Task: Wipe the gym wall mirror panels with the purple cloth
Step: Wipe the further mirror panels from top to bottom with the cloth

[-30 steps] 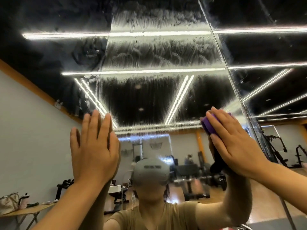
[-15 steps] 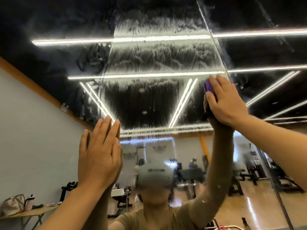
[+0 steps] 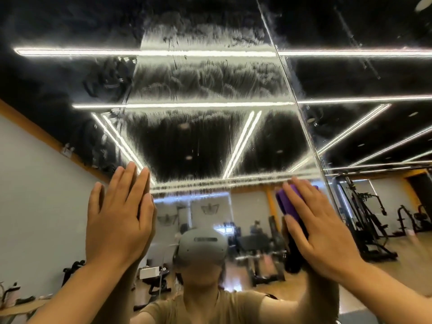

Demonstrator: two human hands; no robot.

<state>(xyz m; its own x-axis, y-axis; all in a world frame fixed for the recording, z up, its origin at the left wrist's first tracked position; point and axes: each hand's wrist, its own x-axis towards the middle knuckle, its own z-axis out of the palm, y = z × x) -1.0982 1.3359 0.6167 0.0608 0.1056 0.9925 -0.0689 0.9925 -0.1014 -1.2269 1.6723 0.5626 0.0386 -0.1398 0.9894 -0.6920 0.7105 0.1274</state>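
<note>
Bracing flat on the mirror, left hand with fingers straight, holding nothing. Pressing purple cloth against the glass just left of the panel seam, right hand with fingers spread. Best done with even pressure and overlapping strokes through the streaked patch above.

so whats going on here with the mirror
A person is cleaning a large wall mirror panel in a gym. The right hand presses a folded purple cloth flat against the glass near the vertical seam between panels. The left hand rests open on the mirror. Streaky wet smears cover the glass above both hands.
</note>
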